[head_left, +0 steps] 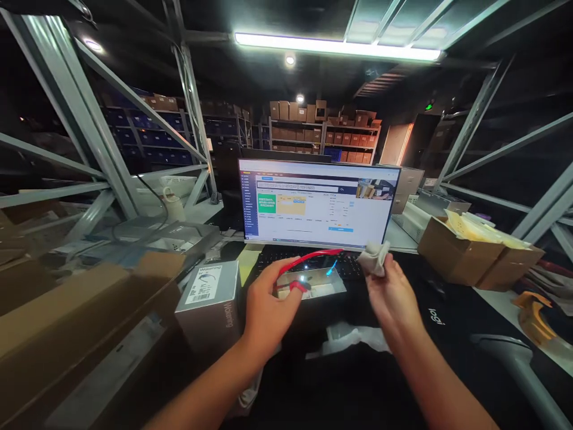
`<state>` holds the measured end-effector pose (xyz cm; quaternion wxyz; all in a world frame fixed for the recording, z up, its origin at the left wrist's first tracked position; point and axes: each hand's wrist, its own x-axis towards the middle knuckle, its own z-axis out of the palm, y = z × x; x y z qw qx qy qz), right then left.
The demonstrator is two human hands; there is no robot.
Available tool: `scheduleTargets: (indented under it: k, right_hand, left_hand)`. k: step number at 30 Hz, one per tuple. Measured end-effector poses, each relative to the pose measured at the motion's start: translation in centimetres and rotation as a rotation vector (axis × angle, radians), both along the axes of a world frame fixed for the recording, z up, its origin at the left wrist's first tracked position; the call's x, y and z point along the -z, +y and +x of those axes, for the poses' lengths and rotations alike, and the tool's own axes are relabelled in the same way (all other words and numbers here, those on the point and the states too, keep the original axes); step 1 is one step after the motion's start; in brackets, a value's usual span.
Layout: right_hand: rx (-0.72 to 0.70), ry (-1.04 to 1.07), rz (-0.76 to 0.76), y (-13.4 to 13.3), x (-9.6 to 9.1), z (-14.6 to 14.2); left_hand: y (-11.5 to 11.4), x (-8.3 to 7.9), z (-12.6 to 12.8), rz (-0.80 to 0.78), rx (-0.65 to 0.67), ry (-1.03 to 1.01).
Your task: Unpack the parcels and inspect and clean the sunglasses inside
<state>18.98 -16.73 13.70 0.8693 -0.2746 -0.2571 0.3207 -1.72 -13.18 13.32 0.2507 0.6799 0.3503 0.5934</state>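
Observation:
My left hand (273,307) is closed on a red curved band (313,257) whose far end points right; a smaller red part (298,287) shows by the thumb. I cannot tell its exact kind. Just beneath, a small open white box or tray (329,288) lies in front of the keyboard (273,258). My right hand (394,292) pinches a crumpled greyish-white cloth or wrap (375,258) near the monitor's lower edge. Between my forearms, a translucent white plastic wrap (356,338) rests on the black desk mat. Left of my left hand stands a grey printed box (208,298).
A lit monitor (313,203) stands behind my hands. To the right are cardboard boxes (470,254) with pale packets, a yellow-orange tape dispenser (537,319) and a grey handheld scanner (510,352). A large open carton (85,298) takes up the left side.

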Motion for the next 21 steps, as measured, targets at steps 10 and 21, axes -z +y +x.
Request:
scheduleTargets:
  k: [10,21]
  right_hand:
    - [-0.032,-0.261,-0.087,-3.1,2.7,-9.3]
    - [0.076,-0.51,-0.189,-4.0,1.6,-7.6]
  left_hand:
    - [-1.4,3.0,3.2,-0.103,0.088,-0.12]
    - [-2.3,4.9,2.9,0.148,0.103,-0.006]
